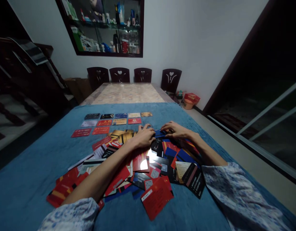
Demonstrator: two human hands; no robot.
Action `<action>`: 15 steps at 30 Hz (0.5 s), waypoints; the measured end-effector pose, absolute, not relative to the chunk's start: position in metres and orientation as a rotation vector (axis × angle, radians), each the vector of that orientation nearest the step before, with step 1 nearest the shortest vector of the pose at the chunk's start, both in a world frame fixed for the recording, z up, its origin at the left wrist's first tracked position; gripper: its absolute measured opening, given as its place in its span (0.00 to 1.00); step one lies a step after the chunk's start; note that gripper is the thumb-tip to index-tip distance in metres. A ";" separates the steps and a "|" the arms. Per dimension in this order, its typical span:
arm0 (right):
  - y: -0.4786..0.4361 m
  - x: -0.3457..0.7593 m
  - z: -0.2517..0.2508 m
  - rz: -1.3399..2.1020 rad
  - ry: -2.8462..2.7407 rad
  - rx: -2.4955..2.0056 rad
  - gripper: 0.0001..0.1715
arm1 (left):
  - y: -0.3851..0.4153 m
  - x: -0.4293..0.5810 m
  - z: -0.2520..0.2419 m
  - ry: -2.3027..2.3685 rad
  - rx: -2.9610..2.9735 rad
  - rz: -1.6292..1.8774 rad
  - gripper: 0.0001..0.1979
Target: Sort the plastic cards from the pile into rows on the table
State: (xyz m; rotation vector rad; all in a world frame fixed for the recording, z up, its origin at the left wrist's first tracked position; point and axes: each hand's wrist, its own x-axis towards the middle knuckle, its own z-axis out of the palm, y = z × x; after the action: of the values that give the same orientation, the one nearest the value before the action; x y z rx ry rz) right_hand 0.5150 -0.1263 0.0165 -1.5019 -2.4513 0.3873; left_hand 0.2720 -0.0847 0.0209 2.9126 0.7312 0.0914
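A loose heap of plastic cards (pixel 140 162), red, black, gold, blue and white, overlaps in front of me. Over the far edge of the heap, my left hand (pixel 145 136) rests with its fingers bent and apart, fingertips close to a blue card (pixel 159 133). Facing it from the right, my right hand (pixel 176 130) has its thumb and fingers bent around the right end of that blue card. Beyond my hands, several cards lie flat and apart in rows, among them a red card (pixel 134 121) and a gold card (pixel 146 114). My left forearm hides part of the heap.
A blue cloth (pixel 42 154) covers the near part of the table; its far part is a bare patterned top (pixel 128 91). Dark chairs (pixel 119 75) stand behind it. A red and orange container (pixel 190 101) sits on the floor at right. Glass shelves (pixel 106 25) hold bottles.
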 end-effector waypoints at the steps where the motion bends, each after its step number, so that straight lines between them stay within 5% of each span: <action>1: -0.125 0.515 0.015 0.383 -2.452 -1.500 0.20 | -0.084 0.272 0.021 0.744 2.909 0.103 0.12; 15: -0.127 0.507 0.016 0.358 -2.362 -1.473 0.19 | -0.077 0.275 0.012 0.924 2.704 0.342 0.14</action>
State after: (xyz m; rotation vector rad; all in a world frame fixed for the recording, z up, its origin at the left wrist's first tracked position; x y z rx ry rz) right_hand 0.5070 -0.1271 0.0160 -1.4727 -2.3620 0.3578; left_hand 0.2747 -0.0771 0.0121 2.7040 0.9244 0.3425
